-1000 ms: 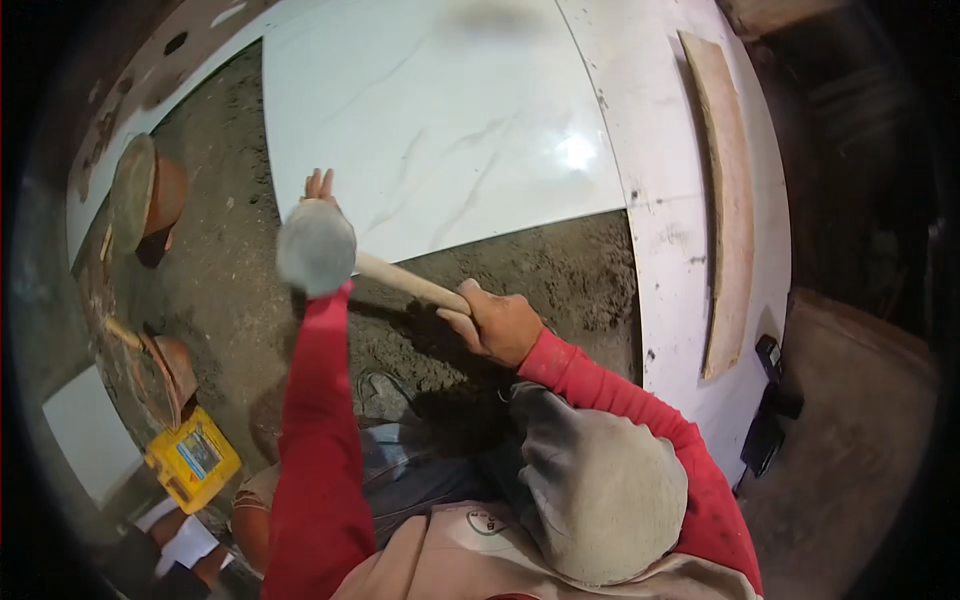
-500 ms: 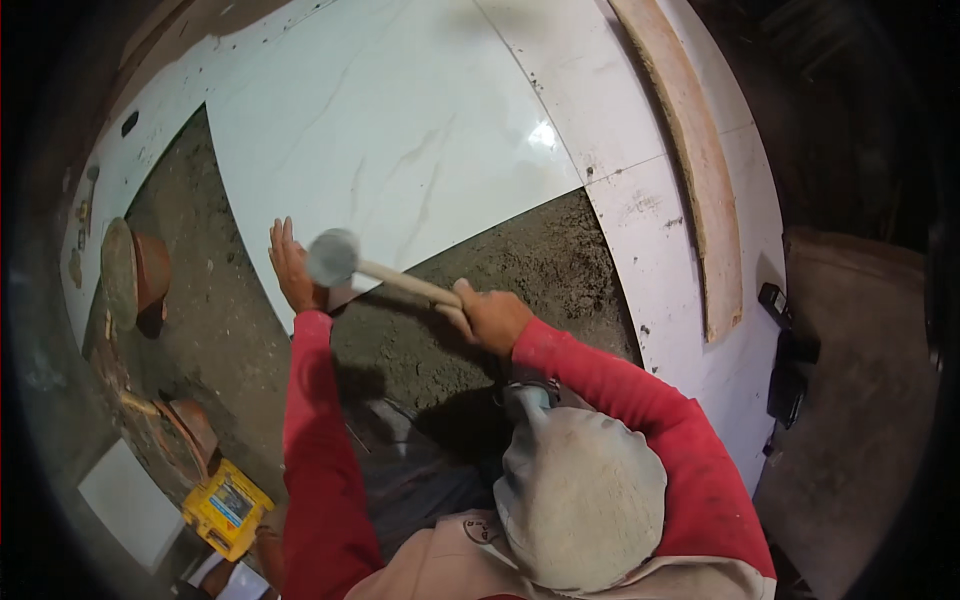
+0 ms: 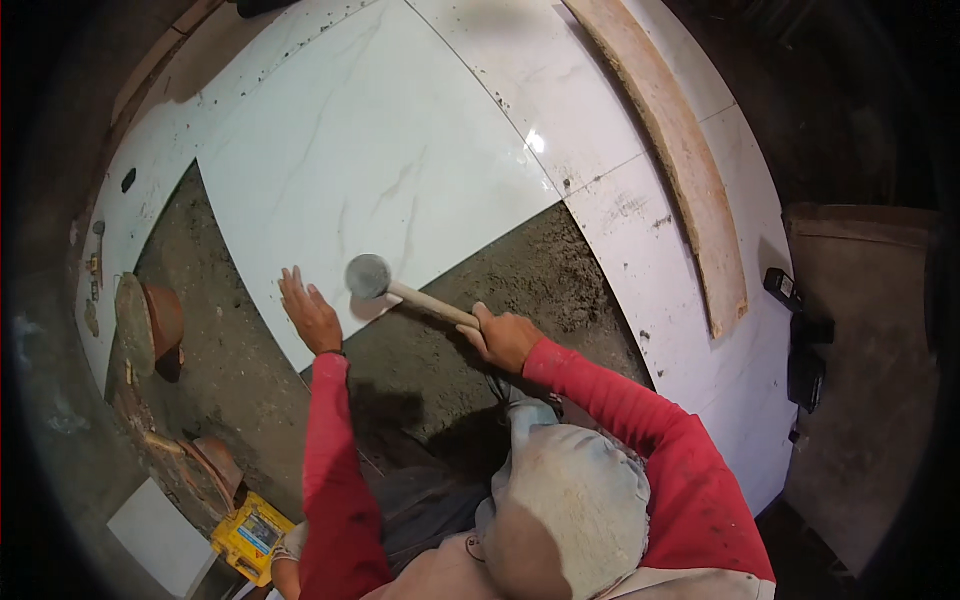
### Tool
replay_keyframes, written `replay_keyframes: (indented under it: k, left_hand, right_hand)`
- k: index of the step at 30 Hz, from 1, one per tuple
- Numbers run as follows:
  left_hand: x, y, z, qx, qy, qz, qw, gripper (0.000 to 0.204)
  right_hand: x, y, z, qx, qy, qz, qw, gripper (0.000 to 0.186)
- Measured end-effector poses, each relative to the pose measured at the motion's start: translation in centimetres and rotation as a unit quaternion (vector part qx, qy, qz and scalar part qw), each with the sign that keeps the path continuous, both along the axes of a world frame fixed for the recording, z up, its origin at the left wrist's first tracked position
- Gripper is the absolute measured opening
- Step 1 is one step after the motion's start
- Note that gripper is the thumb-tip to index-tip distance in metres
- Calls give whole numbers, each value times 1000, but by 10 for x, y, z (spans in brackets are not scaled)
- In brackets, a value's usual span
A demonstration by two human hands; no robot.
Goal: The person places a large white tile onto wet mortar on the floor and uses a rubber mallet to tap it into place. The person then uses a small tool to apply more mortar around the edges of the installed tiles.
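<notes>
My left hand point(image 3: 312, 312) lies flat, fingers spread, on a large white marble-look tile point(image 3: 340, 170), close to its near left corner. My right hand point(image 3: 507, 341) grips the wooden handle of a mallet point(image 3: 368, 276) with a round grey head. The mallet head is over the tile's near edge, to the right of my left hand; whether it touches the tile I cannot tell. Rough grey mortar point(image 3: 540, 265) shows along that edge, beneath my right hand.
A long board point(image 3: 690, 190) lies on laid tiles at the right, beside black devices point(image 3: 780, 290). Left are a bucket-like container point(image 3: 162, 322), another brownish container point(image 3: 220, 462), a yellow case point(image 3: 252, 540) and a white tile piece point(image 3: 160, 535). A pale cloth-covered rounded shape point(image 3: 570, 510) fills the lower middle.
The mallet head has moved right, away from my left hand. My left hand sits slightly further onto the tile. The whole view has shifted a little.
</notes>
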State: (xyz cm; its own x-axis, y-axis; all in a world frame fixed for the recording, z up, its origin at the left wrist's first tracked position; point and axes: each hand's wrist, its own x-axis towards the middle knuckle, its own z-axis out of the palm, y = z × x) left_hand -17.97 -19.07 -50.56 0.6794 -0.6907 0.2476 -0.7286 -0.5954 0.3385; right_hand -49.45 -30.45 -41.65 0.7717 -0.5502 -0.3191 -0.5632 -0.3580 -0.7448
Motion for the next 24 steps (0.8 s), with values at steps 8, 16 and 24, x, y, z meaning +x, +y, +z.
replay_keyframes:
  k: [8,16,24]
  left_hand:
    - [-50,-26,26,83,6,-143,986,77]
    - [-49,-32,46,125,37,-194,972,111]
    - [-51,-32,28,125,8,-206,970,115]
  right_hand:
    - [-15,-29,-28,-34,73,-87,993,30]
    - [-22,-22,-22,-35,-48,-128,990,27]
    - [-33,-14,-24,-9,-2,-111,994,29]
